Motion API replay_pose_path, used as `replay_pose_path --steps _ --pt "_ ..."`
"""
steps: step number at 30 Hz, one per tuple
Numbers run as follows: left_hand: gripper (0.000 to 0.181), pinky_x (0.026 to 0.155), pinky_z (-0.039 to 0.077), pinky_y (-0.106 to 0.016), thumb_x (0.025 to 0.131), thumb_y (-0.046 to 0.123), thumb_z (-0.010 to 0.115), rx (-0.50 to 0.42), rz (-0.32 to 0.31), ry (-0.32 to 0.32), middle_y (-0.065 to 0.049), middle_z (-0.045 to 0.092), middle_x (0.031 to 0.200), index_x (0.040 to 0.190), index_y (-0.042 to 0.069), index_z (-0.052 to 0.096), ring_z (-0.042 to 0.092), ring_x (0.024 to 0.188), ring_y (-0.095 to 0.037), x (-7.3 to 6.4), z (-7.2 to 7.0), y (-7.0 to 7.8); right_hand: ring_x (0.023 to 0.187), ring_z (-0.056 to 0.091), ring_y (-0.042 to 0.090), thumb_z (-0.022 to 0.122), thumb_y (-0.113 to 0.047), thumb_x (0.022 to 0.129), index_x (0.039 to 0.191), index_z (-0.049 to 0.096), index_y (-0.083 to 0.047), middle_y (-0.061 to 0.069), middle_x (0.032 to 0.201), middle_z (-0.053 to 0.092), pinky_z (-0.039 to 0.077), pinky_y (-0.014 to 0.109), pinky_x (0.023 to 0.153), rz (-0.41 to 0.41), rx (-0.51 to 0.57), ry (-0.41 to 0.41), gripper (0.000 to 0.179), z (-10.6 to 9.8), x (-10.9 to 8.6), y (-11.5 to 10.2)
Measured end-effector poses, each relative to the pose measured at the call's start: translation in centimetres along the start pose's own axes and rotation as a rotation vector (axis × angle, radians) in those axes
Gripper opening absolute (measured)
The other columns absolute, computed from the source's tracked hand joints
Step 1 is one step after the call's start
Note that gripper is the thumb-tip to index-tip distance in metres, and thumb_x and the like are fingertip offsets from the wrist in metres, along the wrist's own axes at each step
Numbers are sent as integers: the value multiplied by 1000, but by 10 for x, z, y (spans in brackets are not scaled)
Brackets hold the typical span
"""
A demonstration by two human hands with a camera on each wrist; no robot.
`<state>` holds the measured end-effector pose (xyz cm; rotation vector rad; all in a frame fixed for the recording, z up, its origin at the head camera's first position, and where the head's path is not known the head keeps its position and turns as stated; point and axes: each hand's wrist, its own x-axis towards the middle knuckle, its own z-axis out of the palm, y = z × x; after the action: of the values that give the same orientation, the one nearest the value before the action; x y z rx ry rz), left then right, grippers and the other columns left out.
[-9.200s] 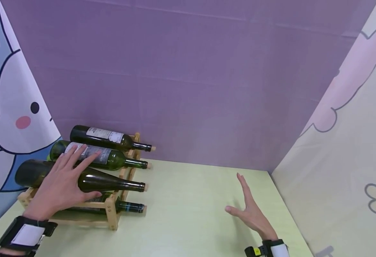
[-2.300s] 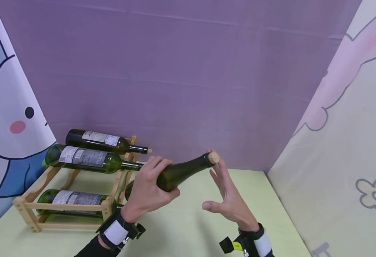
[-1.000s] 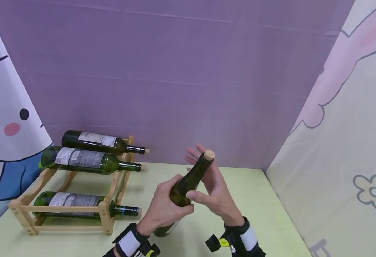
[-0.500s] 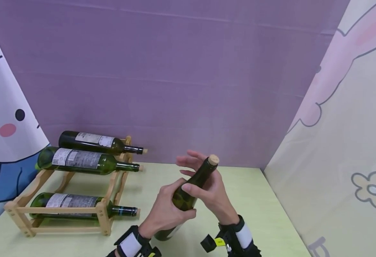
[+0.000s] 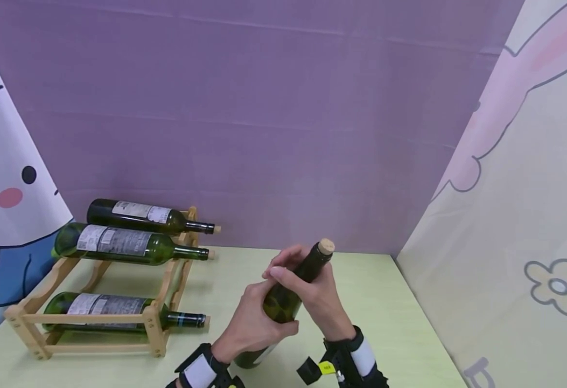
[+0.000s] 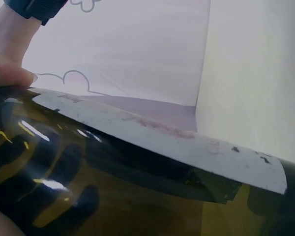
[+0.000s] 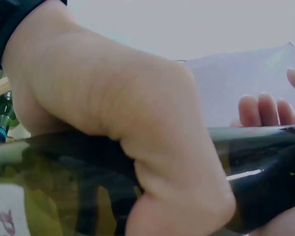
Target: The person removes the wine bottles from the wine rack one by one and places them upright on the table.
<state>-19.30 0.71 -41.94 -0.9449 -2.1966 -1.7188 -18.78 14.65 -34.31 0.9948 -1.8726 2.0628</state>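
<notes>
A dark green wine bottle, closed with a cork, is tilted in front of me, its neck pointing up and right. My left hand grips its body from the left, thumb across the near side. My right hand wraps the upper part below the mouth, fingers behind and thumb over the glass. In the left wrist view a worn pale label runs along the bottle. Its base sits low; whether it touches the table cannot be told.
To the left a wooden wine rack holds two bottles on top, a green one and a darker one, and another bottle below. Their necks stick out rightward. A pale table meets a purple backdrop behind.
The bottle came off the rack's top front spot in my left hand and tipped neck-up at the middle. My right hand moved left and has now curled its fingers round the upper part.
</notes>
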Motion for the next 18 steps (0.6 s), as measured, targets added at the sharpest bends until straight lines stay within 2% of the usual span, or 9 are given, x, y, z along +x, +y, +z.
replay_pose_path --steps 5,8,14,18 --pt "68 78 56 -36 70 9 79 3 -2 -16 7 67 110 133 21 56 65 89 -11 -1 0 -3 73 66 23 67 -6 89 93 60 5 5 79 68 53 40 79 56 -54 77 13 3 -3 1" --pt "67 78 56 -36 70 10 79 17 8 -19 8 66 110 132 24 56 64 90 -11 -1 1 -5 66 65 20 66 -7 90 86 58 6 2 72 65 53 38 78 60 -51 89 15 3 -3 3" --pt "52 74 56 -35 69 12 79 38 1 -15 10 66 102 116 25 60 64 85 -10 0 2 -6 50 56 21 57 -4 96 69 49 1 10 56 50 53 32 58 -9 14 63 29 3 0 7" --pt "51 74 56 -33 69 12 80 39 -14 -34 9 66 104 114 23 60 64 85 -10 -1 2 -7 45 48 21 54 -4 99 64 44 -2 13 52 42 48 29 50 -34 30 69 36 4 0 9"
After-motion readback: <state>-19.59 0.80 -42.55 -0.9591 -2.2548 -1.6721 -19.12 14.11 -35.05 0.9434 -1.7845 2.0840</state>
